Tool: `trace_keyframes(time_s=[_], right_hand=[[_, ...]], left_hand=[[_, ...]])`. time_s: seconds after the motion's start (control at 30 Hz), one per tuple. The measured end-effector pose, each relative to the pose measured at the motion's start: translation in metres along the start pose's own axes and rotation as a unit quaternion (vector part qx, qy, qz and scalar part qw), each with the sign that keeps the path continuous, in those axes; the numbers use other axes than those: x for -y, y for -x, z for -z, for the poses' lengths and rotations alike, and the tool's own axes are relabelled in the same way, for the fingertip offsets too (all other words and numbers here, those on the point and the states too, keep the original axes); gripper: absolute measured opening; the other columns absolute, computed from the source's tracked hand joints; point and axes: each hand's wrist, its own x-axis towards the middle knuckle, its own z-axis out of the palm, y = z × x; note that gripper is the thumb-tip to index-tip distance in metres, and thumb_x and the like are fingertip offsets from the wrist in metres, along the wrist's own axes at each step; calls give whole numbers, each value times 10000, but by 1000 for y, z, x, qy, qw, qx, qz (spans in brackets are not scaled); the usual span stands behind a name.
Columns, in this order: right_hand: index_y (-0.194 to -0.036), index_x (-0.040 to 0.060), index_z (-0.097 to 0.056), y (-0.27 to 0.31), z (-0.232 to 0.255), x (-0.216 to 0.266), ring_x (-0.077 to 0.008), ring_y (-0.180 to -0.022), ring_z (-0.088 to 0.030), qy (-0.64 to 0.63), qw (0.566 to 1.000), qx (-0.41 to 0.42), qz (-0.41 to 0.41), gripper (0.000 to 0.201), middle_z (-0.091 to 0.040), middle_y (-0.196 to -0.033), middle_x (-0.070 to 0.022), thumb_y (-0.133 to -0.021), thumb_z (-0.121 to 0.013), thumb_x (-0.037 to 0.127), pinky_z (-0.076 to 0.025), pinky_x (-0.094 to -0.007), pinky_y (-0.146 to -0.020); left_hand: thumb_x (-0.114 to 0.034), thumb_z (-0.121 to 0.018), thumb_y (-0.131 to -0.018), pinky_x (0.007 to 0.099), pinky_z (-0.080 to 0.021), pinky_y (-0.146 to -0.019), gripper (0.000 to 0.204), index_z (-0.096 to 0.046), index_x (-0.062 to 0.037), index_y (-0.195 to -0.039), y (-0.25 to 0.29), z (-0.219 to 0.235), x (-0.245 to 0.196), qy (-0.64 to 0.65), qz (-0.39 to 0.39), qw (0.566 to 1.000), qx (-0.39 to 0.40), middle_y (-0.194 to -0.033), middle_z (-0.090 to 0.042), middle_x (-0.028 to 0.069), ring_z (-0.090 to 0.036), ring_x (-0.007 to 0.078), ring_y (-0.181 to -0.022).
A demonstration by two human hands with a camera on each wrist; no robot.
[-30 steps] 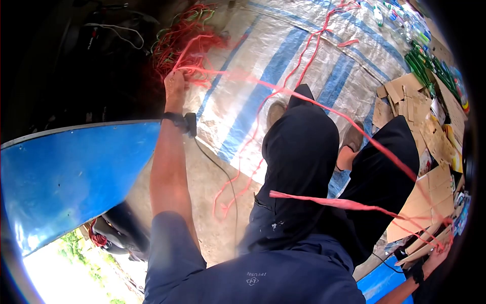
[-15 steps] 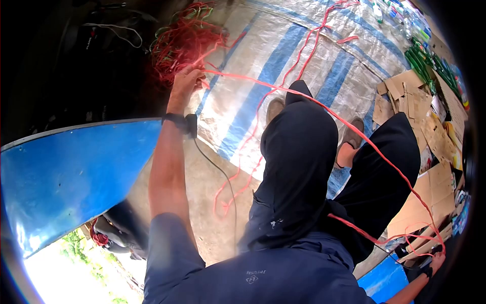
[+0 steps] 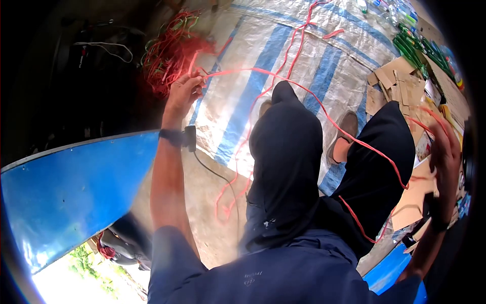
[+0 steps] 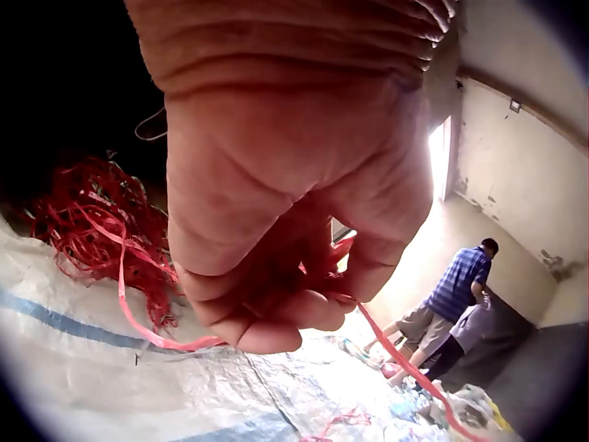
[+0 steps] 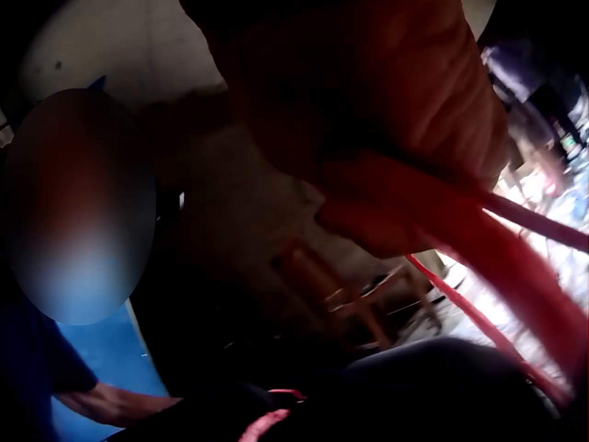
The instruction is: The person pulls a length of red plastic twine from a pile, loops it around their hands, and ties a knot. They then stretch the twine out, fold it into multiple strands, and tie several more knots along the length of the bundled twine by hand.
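Note:
My left hand (image 3: 182, 99) pinches a strand of red plastic twine (image 3: 316, 99), its fingertips curled round it in the left wrist view. Behind that hand lies a tangled heap of red twine (image 3: 172, 53) with some green in it. From the left hand the strand runs over my knees and hangs down by my right thigh. My right hand (image 3: 445, 149), blurred, is raised above the cardboard at the right. Several red strands (image 5: 488, 239) pass through its curled fingers in the right wrist view. A loose length of twine hangs over my lap.
A white and blue striped sheet (image 3: 273, 45) covers the floor, with more twine lying on it. Flattened cardboard (image 3: 402, 91) and green bottles (image 3: 410, 50) lie at the right. A blue panel (image 3: 76, 187) stands at the left. Another person (image 4: 456, 295) bends over in the background.
My right hand has swung up and forward from the lower right corner, drawing the trailing twine along. The strand between the hands has gone slack. My left hand stays near the heap.

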Motion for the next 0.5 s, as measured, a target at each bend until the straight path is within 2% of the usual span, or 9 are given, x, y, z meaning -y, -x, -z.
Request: trace_keyframes(time_s=[0.07, 0.1, 0.17, 0.23, 0.3, 0.37, 0.4, 0.47, 0.5], right_hand=[[-1271, 37, -638, -10, -56, 38, 15, -482, -348, -28, 993, 65, 94, 319, -596, -812, 42, -1010, -534, 190, -224, -167, -435], [-1239, 37, -659, -23, -77, 49, -28, -523, -419, -12, 980, 119, 160, 298, -606, -832, 43, -1004, -537, 173, -318, -201, -472], [-1024, 15, -684, -36, -138, 81, -92, -571, -436, 1, 961, 89, 261, 207, -559, -754, 11, -981, -554, 170, -368, -285, -527], [-819, 5, -586, -82, -174, 96, -148, -606, -437, 50, 923, 201, 325, 253, -484, -677, -28, -950, -603, 221, -382, -346, -585], [-719, 24, -466, -101, -207, 97, -152, -617, -409, 47, 920, 216, 323, 396, -395, -627, -41, -898, -671, 313, -356, -352, -588], [-1091, -22, -628, -129, -235, 97, -153, -732, -509, 200, 902, 275, 265, 391, -554, -812, -55, -902, -665, 318, -427, -308, -667], [-1091, -22, -628, -135, -256, 83, -153, -732, -509, 200, 903, 275, 263, 391, -554, -812, -55, -902, -665, 318, -427, -308, -667], [-1180, -21, -603, -144, -302, 50, -199, -843, -596, 52, 892, 134, 430, 497, -626, -928, -98, -856, -692, 345, -472, -314, -766], [-1180, -21, -603, -142, -316, 42, -199, -843, -596, 52, 892, 134, 429, 497, -626, -928, -98, -856, -692, 345, -472, -314, -766]], left_hand=[[-96, -657, -933, 280, -520, -648, 188, -658, -62, -1118, 1, -4, -2, 7, 0, 1000, 6, -837, -643, 6, -577, 100, -657], [-99, -660, -934, 276, -521, -651, 192, -662, -62, -1123, 3, -8, -5, 3, -7, 1000, 10, -835, -644, 2, -582, 93, -661], [-103, -663, -935, 271, -522, -653, 197, -666, -63, -1127, 6, -12, -9, -3, -14, 1000, 16, -833, -646, -2, -586, 86, -666], [-107, -672, -937, 256, -521, -658, 201, -667, -60, -1132, 7, -14, -11, -20, -29, 999, 36, -848, -662, 2, -593, 74, -673], [-108, -673, -940, 249, -518, -660, 183, -673, -59, -1116, 9, -19, -13, -20, -34, 998, 42, -859, -672, 11, -594, 75, -675], [-109, -674, -942, 242, -516, -661, 166, -679, -58, -1099, 11, -20, -13, -20, -39, 998, 48, -870, -681, 19, -596, 75, -676], [-105, -673, -942, 237, -514, -666, 146, -684, -55, -1079, 11, -19, -11, -30, -40, 997, 59, -880, -687, 28, -599, 75, -678], [-100, -672, -943, 232, -513, -670, 127, -690, -52, -1059, 9, -22, -10, -41, -42, 996, 72, -890, -693, 36, -601, 75, -681], [-96, -671, -943, 229, -511, -673, 116, -690, -48, -1047, 10, -25, -8, -31, -41, 996, 74, -890, -693, 40, -602, 74, -681]])
